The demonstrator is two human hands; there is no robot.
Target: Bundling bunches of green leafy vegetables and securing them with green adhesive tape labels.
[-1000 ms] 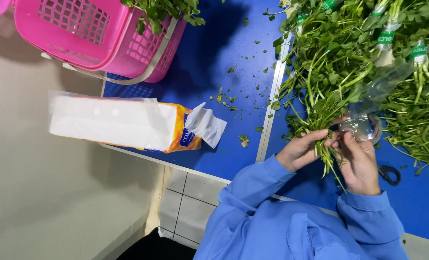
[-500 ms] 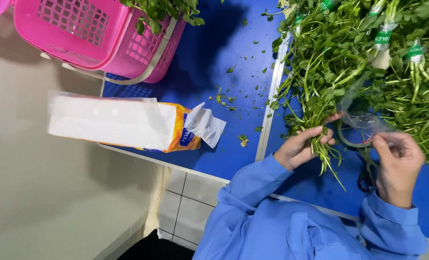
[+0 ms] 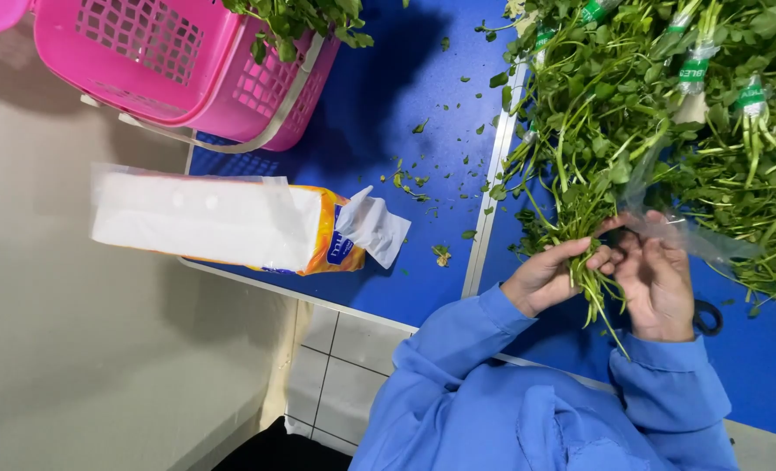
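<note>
left hand point(image 3: 549, 277) is wrapped round a small bunch of green leafy stalks point(image 3: 590, 262), fingers closed on the stems, their cut ends hanging toward six o'clock over the blue tabletop point(image 3: 423, 105). right hand point(image 3: 658, 283) sits just beside it at three o'clock, fingers pinched narrow on a clear plastic sleeve point(image 3: 680, 231) that trails off toward two o'clock. this looks like the bagging step, bunch gathered and sleeve at the ready; the next move likely calls for opening the sleeve's mouth and lining the stems up with it. the big heap of loose green herbs point(image 3: 667, 113) lies at twelve o'clock, a pink plastic basket point(image 3: 179, 70) and a white tissue pack point(image 3: 222, 222) off at nine to ten o'clock.
</note>
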